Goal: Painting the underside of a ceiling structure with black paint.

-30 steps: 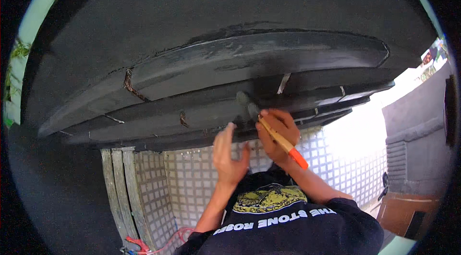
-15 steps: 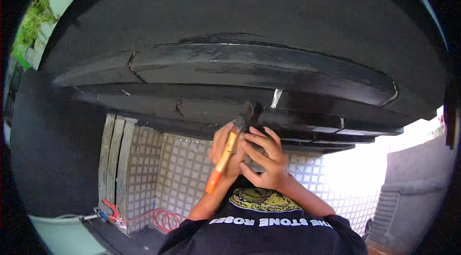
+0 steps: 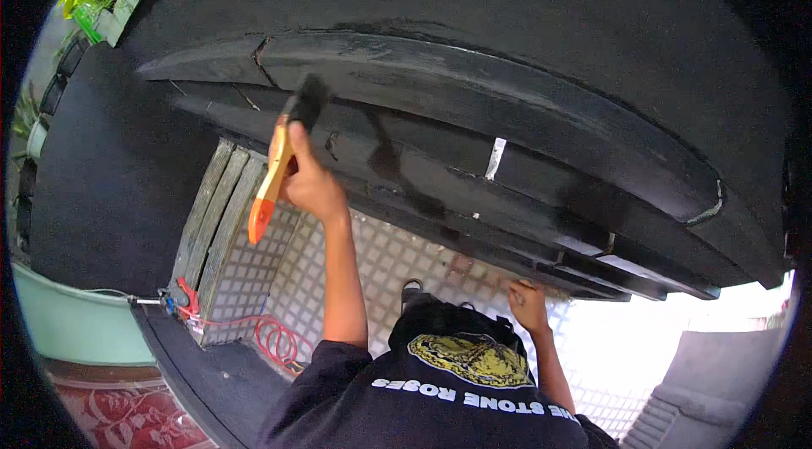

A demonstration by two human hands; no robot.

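My left hand (image 3: 311, 183) is closed around a paintbrush (image 3: 272, 168) with a pale wooden handle, orange at its end. The dark bristles point up toward the stepped black surface (image 3: 474, 77); whether they touch it I cannot tell. To the right and lower down, my right hand (image 3: 529, 307) is held apart from the brush, its fingers curled in. What lies between those fingers, if anything, is too small to make out. Wet-looking dark patches and a few light marks show on the black ledges.
A white strip (image 3: 496, 159) stands out on a ledge. Grey ribbed posts (image 3: 211, 221) rise at the left above a coiled red hose (image 3: 275, 339) and a red-handled tool (image 3: 183, 297). Below is a tiled floor (image 3: 381, 246); a grey wall (image 3: 719, 373) stands at the right.
My hands were together at the middle. My left hand has carried the paintbrush up and left; my right hand, open before, has dropped to the right and curled. The view has tilted.
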